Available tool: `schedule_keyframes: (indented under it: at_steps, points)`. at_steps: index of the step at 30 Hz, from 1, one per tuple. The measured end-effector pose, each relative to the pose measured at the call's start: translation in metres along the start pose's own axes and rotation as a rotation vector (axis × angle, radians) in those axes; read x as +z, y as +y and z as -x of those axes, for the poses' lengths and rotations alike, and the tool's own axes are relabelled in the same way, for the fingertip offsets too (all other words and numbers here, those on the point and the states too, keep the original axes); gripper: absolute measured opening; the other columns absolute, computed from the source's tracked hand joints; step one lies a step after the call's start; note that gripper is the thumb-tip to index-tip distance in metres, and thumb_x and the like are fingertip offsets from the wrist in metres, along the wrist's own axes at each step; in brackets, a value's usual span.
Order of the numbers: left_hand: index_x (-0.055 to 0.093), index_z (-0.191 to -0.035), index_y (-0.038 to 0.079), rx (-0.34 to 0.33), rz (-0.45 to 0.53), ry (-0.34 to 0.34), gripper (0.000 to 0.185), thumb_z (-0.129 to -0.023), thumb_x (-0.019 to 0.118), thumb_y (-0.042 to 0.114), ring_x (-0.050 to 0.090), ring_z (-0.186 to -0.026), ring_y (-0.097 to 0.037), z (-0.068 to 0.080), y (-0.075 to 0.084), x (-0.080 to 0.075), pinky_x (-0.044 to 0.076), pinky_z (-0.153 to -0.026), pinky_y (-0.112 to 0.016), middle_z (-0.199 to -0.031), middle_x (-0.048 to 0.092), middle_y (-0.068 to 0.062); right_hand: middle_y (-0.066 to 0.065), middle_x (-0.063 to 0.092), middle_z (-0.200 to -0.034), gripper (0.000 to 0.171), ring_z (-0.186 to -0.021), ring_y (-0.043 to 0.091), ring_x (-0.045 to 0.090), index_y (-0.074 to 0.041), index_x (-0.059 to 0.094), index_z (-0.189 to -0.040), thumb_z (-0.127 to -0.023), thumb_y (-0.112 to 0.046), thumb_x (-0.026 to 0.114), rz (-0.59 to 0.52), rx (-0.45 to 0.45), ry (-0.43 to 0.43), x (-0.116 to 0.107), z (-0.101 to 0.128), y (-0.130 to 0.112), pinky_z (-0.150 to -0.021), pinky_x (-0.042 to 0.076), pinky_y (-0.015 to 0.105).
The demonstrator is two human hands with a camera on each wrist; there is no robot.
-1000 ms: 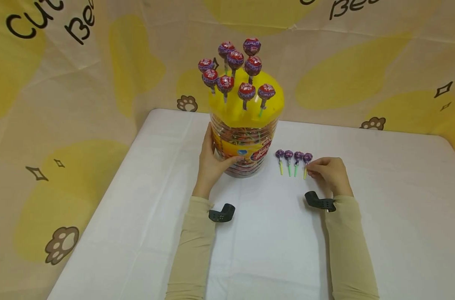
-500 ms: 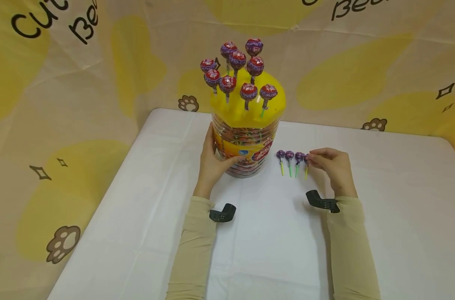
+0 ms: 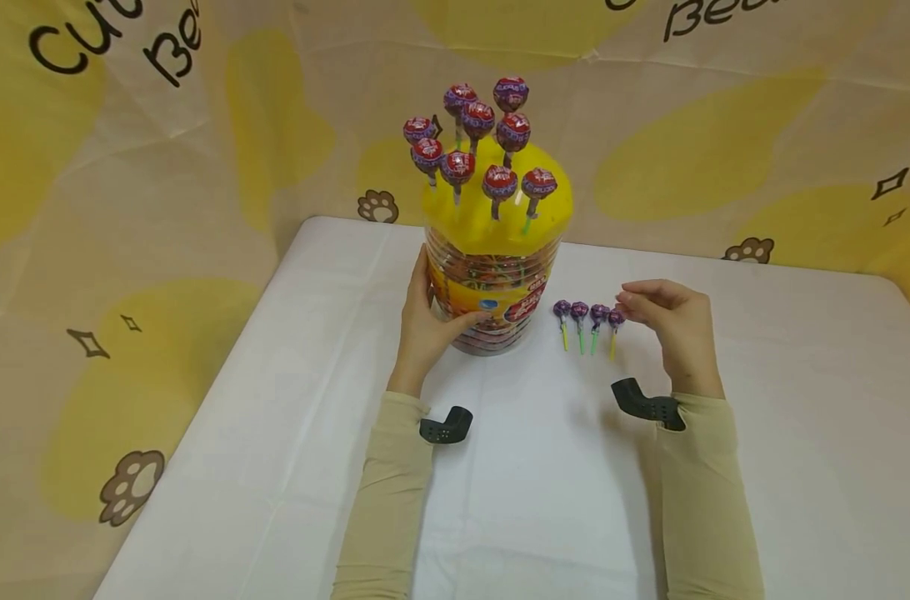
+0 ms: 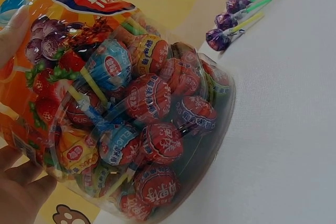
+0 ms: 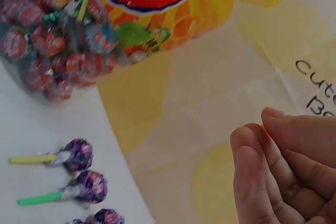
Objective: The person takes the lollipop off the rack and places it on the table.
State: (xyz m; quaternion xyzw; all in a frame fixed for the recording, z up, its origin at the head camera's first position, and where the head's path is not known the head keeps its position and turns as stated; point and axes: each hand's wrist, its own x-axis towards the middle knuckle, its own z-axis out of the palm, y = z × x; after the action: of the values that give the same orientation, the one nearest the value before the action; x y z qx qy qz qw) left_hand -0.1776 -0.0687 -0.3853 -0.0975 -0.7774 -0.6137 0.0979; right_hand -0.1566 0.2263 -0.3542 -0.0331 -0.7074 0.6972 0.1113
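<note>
Head view shows the left hand point(image 3: 425, 321) gripping the clear lollipop tub point(image 3: 492, 287) on the worktop point(image 3: 545, 500); the right hand point(image 3: 668, 321), fingers loosely curled and holding nothing, hovers beside four purple lollipops point(image 3: 588, 315). Probably between picks; next needs pinching one stick.
</note>
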Motion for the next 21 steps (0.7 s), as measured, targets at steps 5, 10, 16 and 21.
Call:
schedule_keyframes:
  at_steps: [5, 10, 16, 21]
  points:
    - [0.010, -0.152, 0.013, 0.005, -0.005, 0.004, 0.104, -0.076, 0.080, 0.015, 0.022, -0.140, -0.017, -0.001, -0.001, -0.001, 0.022, -0.115, -0.031, -0.155, 0.019, -0.005, 0.002, 0.071, -0.078, 0.010, -0.069, 0.013, 0.068, 0.007, 0.070, -0.092, -0.084, 0.002, 0.068, -0.059, -0.066, 0.000, 0.009, 0.005, -0.013, -0.070, 0.057, 0.020]
    - [0.009, -0.152, 0.013, 0.001, -0.008, 0.004, 0.104, -0.076, 0.080, 0.015, 0.021, -0.140, -0.018, -0.002, -0.001, -0.001, 0.022, -0.115, -0.031, -0.155, 0.019, -0.005, 0.005, 0.071, -0.079, 0.015, -0.070, 0.015, 0.069, 0.011, 0.068, -0.095, -0.082, 0.003, 0.069, -0.113, -0.123, -0.003, 0.021, 0.011, -0.028, -0.071, 0.057, 0.022]
    - [0.009, -0.152, 0.013, 0.003, -0.013, 0.003, 0.105, -0.076, 0.081, 0.014, 0.021, -0.141, -0.019, -0.002, -0.001, 0.000, 0.022, -0.115, -0.032, -0.155, 0.018, -0.006, 0.007, 0.070, -0.082, 0.015, -0.072, 0.018, 0.069, 0.009, 0.069, -0.094, -0.082, 0.000, 0.071, -0.107, -0.184, -0.008, 0.042, 0.019, -0.045, -0.072, 0.058, 0.024]
    - [0.009, -0.152, 0.013, -0.010, -0.014, 0.004, 0.105, -0.075, 0.081, 0.015, 0.020, -0.141, -0.019, -0.001, 0.000, 0.000, 0.022, -0.115, -0.032, -0.156, 0.018, -0.006, 0.011, 0.070, -0.086, 0.016, -0.074, 0.021, 0.068, 0.010, 0.069, -0.094, -0.082, 0.000, 0.071, -0.144, -0.242, -0.030, 0.061, 0.022, -0.058, -0.072, 0.058, 0.027]
